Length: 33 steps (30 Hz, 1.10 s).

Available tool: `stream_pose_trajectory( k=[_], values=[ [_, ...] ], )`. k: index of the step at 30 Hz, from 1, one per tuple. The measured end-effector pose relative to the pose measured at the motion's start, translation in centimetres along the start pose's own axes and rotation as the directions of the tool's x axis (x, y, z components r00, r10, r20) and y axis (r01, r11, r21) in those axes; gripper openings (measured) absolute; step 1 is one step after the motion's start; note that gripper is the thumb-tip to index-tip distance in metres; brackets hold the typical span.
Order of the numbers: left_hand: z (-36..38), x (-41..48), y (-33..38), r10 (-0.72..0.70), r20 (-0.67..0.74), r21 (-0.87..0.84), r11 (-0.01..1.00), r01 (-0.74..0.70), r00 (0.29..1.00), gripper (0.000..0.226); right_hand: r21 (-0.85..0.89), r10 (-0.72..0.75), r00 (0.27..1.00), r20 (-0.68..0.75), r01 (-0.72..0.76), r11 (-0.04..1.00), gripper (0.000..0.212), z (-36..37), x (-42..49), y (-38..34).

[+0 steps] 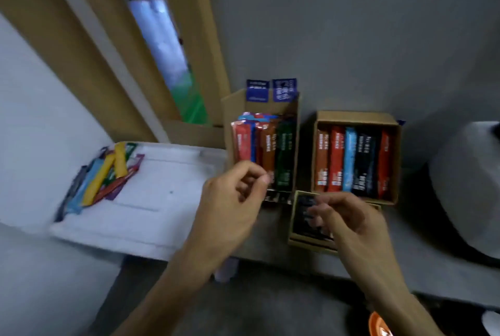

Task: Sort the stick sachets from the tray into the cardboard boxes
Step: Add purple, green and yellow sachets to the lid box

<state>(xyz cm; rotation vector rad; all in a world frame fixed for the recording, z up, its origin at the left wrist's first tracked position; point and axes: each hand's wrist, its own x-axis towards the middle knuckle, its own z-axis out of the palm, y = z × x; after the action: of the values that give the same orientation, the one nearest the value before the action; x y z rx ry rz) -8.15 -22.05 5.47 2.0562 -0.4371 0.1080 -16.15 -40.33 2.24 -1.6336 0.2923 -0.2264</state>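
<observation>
The colourful foil stick sachets (102, 176) lie heaped at the nine o'clock end of the white foam tray (162, 200); we judge them light, limp and slick, best pinched mid-length. Our left hand (235, 195) curls at the tall cardboard box (232, 103) at twelve and our right hand (343, 216) over a small dark-filled box (293, 227) below the square cardboard box (354, 117) at one, but blur hides whether either holds anything. Everything rests on a grey bench (405, 268) against a grey wall.

Loose stick sachets (100, 178) piled on white tray (162, 200); cardboard boxes (395, 162) hold rows
</observation>
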Motion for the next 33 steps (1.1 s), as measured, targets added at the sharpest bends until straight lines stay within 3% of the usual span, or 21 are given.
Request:
stream_pose_trajectory(
  k=[2, 5, 9, 12, 16, 19, 20, 24, 28, 30, 33],
  values=[
    [-5.2, -0.9, -3.8, -0.076, -0.135, 0.155, 0.983, 0.097, 0.988, 0.011, -0.106, -0.057, 0.986, 0.157, 0.074, 0.992, 0.011, 5.2, 0.8, -0.8],
    [-12.4, -1.4, -11.7, -0.228, -0.22, 0.346, 0.891, 0.294, 0.949, 0.003, -0.275, -0.079, 0.935, 0.347, 0.182, 0.944, 0.012, 13.8, 2.7, -1.2],
    [-19.6, -1.4, -22.1, -0.247, -0.325, 0.606, 0.686, 0.402, 0.913, 0.029, -0.444, -0.047, 0.873, 0.486, 0.292, 0.847, 0.027, 25.7, 5.3, 0.3],
    [-22.0, -1.1, -26.4, -0.272, -0.31, 0.727, 0.55, 0.412, 0.911, 0.04, -0.577, -0.02, 0.861, 0.508, 0.358, 0.734, 0.032, 33.4, 7.7, 1.5],
    [-22.7, -1.7, -28.3, -0.189, -0.233, 0.729, 0.615, 0.3, 0.954, 0.031, -0.675, -0.179, 0.923, 0.34, 0.372, 0.638, 0.024, 41.7, 11.8, 1.4],
    [-22.5, -1.9, -27.4, -0.189, -0.259, 0.645, 0.696, 0.315, 0.947, 0.026, -0.813, -0.123, 0.951, 0.284, 0.306, 0.495, 0.036, 45.8, 15.2, 1.0],
    [-22.6, -1.9, -27.2, -0.192, -0.271, 0.627, 0.708, 0.324, 0.943, 0.027, -0.824, -0.07, 0.956, 0.285, 0.282, 0.491, 0.038, 46.8, 16.1, 0.9],
    [-23.2, -1.6, -26.7, -0.218, -0.276, 0.6, 0.721, 0.346, 0.936, 0.031, -0.756, 0.102, 0.954, 0.283, 0.156, 0.635, 0.022, 48.4, 18.3, 0.1],
    [-23.1, -1.3, -27.7, -0.237, -0.257, 0.547, 0.764, 0.343, 0.937, 0.034, -0.597, 0.117, 0.977, 0.18, 0.014, 0.802, 0.021, 45.6, 18.3, -2.2],
    [-23.1, -1.1, -28.1, -0.246, -0.258, 0.526, 0.776, 0.349, 0.934, 0.034, -0.48, 0.119, 0.991, 0.063, -0.074, 0.874, 0.016, 42.8, 17.3, -2.3],
    [-23.2, -0.7, -28.1, -0.238, -0.264, 0.494, 0.799, 0.344, 0.935, 0.033, -0.318, 0.239, 0.971, -0.007, -0.228, 0.92, 0.014, 40.0, 15.3, -1.0]
  ],
)
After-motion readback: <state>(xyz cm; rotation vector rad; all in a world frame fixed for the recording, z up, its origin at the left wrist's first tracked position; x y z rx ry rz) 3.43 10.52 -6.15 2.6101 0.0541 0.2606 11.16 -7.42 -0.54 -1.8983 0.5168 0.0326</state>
